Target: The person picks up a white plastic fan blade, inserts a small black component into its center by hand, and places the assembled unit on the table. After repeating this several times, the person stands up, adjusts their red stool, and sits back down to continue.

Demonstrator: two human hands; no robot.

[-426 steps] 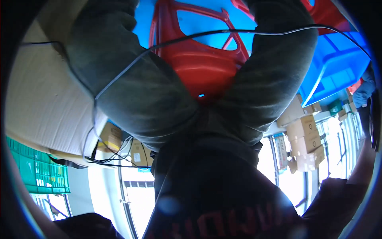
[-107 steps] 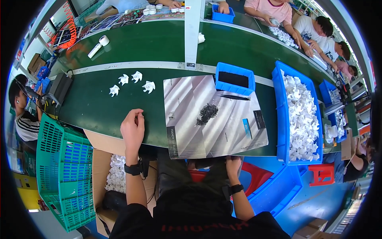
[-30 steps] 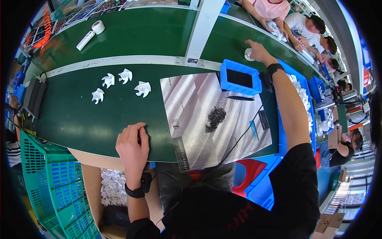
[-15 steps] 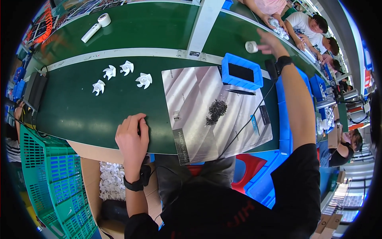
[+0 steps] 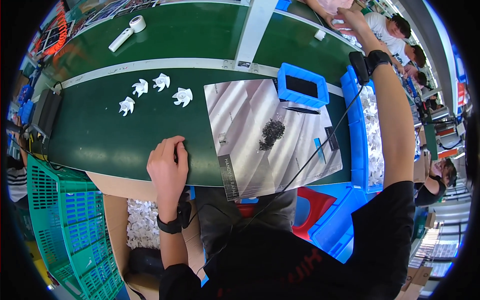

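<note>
My left hand [image 5: 169,162] rests on the green tabletop [image 5: 100,155] near its front edge. Its fingers are curled in, and no object shows in them. Far out to the upper right stretches my right arm; its hand [image 5: 352,21] is beside a co-worker's hands, fingers apart, with nothing visible in them. Below that hand, a small white piece [image 5: 320,35] lies on the far green surface. Several white bladed fan wheels [image 5: 182,97] sit at the back left of the table. In front of me, a printed sheet [image 5: 240,165] bears a heap of small black bits [image 5: 272,134].
A blue tray [image 5: 283,93] of black material stands at the sheet's far corner, tweezers [image 5: 301,110] beside it. White parts fill a blue bin [image 5: 356,145] and a cardboard box [image 5: 114,235]. A white handheld fan [image 5: 121,40] lies beyond the rail. A cable crosses the sheet.
My right hand has moved farther away, toward the co-worker's hands. The white piece shows farther off, and the handheld fan has shifted slightly right. My left hand stays put.
</note>
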